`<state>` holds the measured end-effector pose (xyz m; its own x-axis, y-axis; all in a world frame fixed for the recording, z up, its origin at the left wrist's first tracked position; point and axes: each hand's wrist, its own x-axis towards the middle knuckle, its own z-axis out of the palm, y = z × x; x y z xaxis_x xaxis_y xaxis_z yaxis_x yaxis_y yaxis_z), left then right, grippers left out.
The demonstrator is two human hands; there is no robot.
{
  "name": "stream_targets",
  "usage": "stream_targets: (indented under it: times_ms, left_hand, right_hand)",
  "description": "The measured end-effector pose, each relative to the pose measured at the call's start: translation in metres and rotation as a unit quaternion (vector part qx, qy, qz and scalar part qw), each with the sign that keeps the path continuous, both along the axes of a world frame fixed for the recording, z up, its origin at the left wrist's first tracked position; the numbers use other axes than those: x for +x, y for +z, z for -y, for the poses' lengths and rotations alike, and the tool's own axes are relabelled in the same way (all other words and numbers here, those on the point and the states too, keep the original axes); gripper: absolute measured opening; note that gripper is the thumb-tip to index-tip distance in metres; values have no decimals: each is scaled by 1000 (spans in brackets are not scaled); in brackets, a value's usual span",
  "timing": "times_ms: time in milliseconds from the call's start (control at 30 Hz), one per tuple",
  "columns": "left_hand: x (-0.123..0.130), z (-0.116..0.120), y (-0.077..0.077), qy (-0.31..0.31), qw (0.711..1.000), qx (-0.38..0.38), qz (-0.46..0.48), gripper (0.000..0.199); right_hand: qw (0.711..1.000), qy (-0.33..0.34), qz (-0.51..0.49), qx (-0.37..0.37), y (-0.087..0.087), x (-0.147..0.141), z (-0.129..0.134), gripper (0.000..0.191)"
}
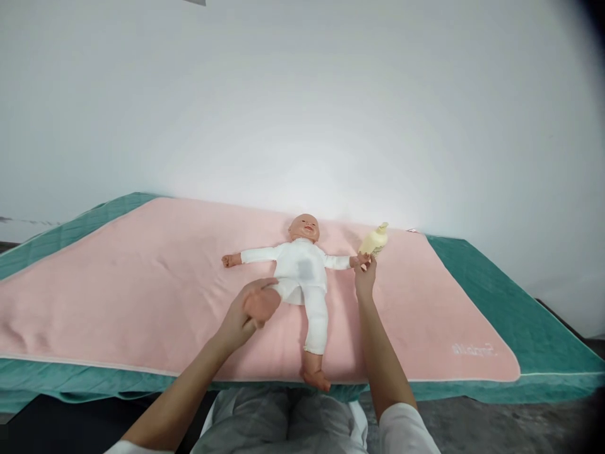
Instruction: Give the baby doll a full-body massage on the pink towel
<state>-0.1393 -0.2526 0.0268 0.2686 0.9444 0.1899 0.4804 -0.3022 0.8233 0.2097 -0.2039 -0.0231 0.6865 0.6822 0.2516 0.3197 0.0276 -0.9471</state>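
Observation:
A baby doll (301,261) in a white outfit lies on its back, head away from me and arms spread wide. My left hand (240,315) is closed round the doll's raised leg near the foot (261,304), whose sole faces me. The other leg (316,321) lies straight toward the near edge. With closed fingers, my right hand (365,277) grips the doll's hand (360,259) on the right side. Just beyond those fingers is a pale yellow bottle (374,240) with a pump-like top, looking tilted; its lower end is partly hidden.
Under the doll a pink mat (155,265) covers much of a green quilted bed cover (505,296). A white wall (302,107) rises right behind the far edge. My legs (283,419) are close against the near edge.

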Motion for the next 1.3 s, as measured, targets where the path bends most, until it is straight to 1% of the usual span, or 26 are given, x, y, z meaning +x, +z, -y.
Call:
stream_targets:
  times_ms: [67, 167, 233, 267, 333, 400, 467, 533, 633, 733, 833, 967, 1033, 1100, 1133, 1200, 1300]
  left_hand:
    - [11, -18, 20, -26, 999, 43, 8, 55]
    - [32, -45, 45, -33, 998, 60, -5, 56]
    - [47, -62, 55, -47, 997, 59, -6, 53]
    - [55, -71, 57, -55, 997, 53, -2, 53]
    - [70, -87, 57, -77, 996, 40, -20, 55]
    - [82, -99, 52, -91, 995, 29, -41, 57]
    - [90, -106, 45, -105, 993, 26, -57, 59]
    - [96, -110, 38, -127, 989, 27, -72, 60]
    - [101, -113, 30, -138, 985, 27, -96, 58]
    - [107, -115, 24, -108, 985, 46, -128, 53]
    - [112, -116, 19, -76, 982, 61, -162, 50]
    - [116, -114, 15, -63, 980, 60, -181, 51]
    - [116, -113, 15, -59, 980, 69, -174, 49]
    - [114, -111, 16, -56, 984, 77, -153, 47]
    - [112, -111, 17, -55, 986, 81, -134, 45]
    - [107, -109, 18, -54, 991, 90, -81, 43]
    - [94, -102, 20, -34, 993, 117, 7, 50]
  right_hand:
    - [998, 31, -28, 43, 9, -11, -7, 72]
    - [988, 97, -46, 109, 23, -29, -11, 61]
    - [979, 144, -18, 146, 31, -41, -9, 52]
    - [973, 166, 16, 161, 33, -46, -7, 47]
    - [955, 212, 109, 178, 35, -55, -3, 37]
    - [928, 260, 195, 181, 32, -62, 2, 32]
    - [902, 306, 244, 181, 26, -68, 6, 35]
    - [884, 334, 274, 179, 19, -72, 10, 40]
    - [869, 337, 320, 167, 13, -76, 13, 46]
    - [858, 336, 359, 148, 12, -79, 15, 48]
    - [849, 345, 377, 133, 15, -80, 16, 46]
    - [848, 348, 377, 136, 15, -81, 15, 45]
    - [850, 349, 365, 148, 12, -80, 15, 46]
    - [859, 343, 341, 168, 8, -78, 14, 47]
    - [867, 334, 321, 181, 6, -76, 13, 46]
    - [893, 297, 271, 204, 2, -70, 12, 43]
    - [941, 209, 176, 199, 0, -59, 9, 36]
